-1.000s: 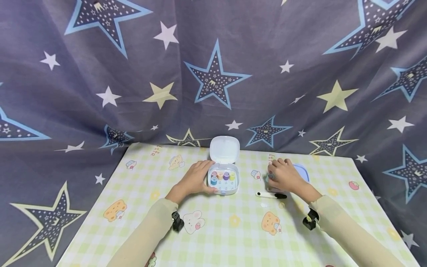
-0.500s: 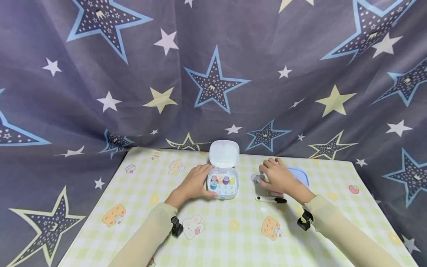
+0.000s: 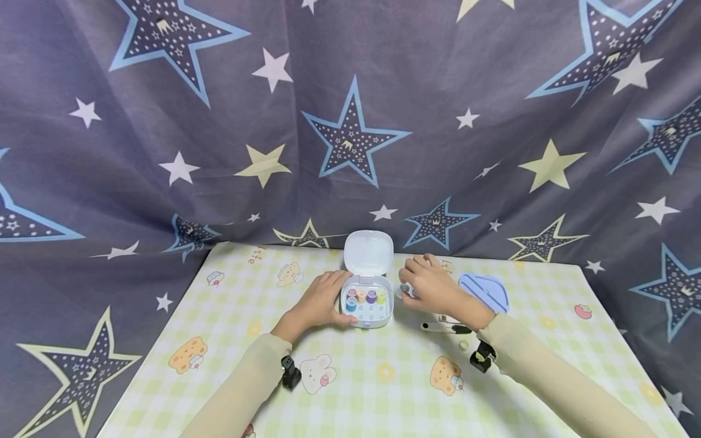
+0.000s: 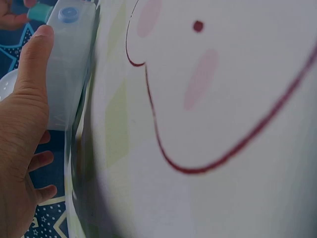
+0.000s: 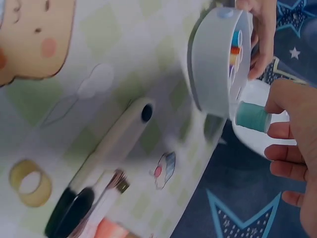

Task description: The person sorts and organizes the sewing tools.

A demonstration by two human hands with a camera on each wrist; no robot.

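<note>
As fingers (image 5: 283, 94) pinch spool (image 5: 251, 117), near box rim (image 5: 227, 74)

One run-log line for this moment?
left hand: grips box | right hand: pinches teal spool | lid: open | in box: coloured spools

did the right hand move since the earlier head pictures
Yes: in the head view, the right hand, holding a teal spool, has moved left, closer to the open box, which has stayed put.

Dark grey-purple star-print curtain (image 3: 427, 91) hanging behind, green-and-white checked tablecloth (image 3: 361, 395) with cartoon animals, soft shadows.
</note>
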